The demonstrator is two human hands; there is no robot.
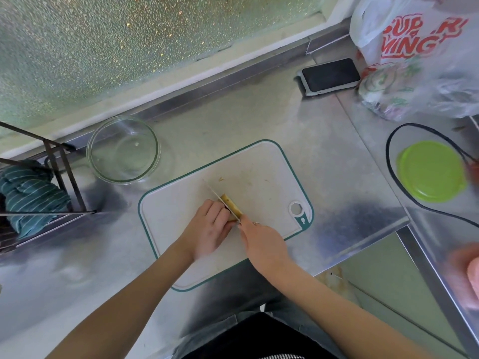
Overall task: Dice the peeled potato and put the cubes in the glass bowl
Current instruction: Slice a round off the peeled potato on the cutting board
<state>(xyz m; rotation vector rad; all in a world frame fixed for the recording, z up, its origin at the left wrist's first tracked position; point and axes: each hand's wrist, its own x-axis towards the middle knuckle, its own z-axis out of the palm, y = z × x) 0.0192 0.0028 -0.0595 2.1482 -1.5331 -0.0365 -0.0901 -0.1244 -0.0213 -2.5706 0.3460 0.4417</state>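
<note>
- Mid cutting board [259, 177]: left hand [210, 229] curled over potato [231, 206], holding it down.
- right hand [261, 242] grips knife [220, 200], blade set into the potato beside left fingers.
- glass bowl [123, 150] sits off the board's far-left corner, on steel counter [337, 164].

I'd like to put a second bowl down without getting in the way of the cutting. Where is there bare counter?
Bare steel lies between the glass bowl and the phone, behind the cutting board. Another patch sits right of the board, before the green lid. Crowded: mid-board, where the left hand holds the potato and the right hand works the knife.
</note>
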